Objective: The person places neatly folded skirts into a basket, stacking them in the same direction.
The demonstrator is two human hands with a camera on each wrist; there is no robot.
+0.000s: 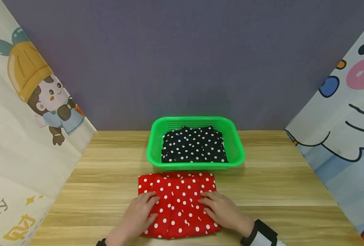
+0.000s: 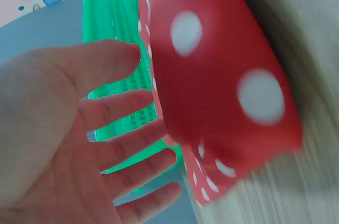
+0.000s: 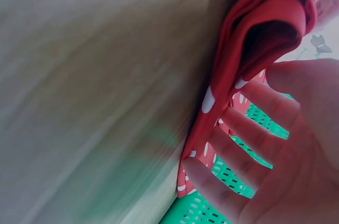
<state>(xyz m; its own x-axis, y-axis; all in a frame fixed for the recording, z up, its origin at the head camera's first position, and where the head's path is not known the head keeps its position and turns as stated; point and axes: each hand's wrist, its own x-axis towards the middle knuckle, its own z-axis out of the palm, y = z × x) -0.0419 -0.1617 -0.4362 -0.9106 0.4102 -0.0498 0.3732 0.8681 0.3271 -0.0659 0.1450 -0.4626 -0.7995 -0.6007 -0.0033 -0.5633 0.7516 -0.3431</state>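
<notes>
1. My left hand lies flat, fingers straight and slightly spread, on the left part of the folded red cloth with white polka dots, low in the middle of the head view.
2. My right hand lies open the same way on the cloth's right part, fingers pointing toward the centre fold.
3. The red cloth rests on the light wooden desk, just in front of the green plastic mesh basket.
4. Inside that basket sits a folded black cloth with white dots.
5. Both wrist views are blurred; they show straight fingers beside the cloth's edge.
</notes>
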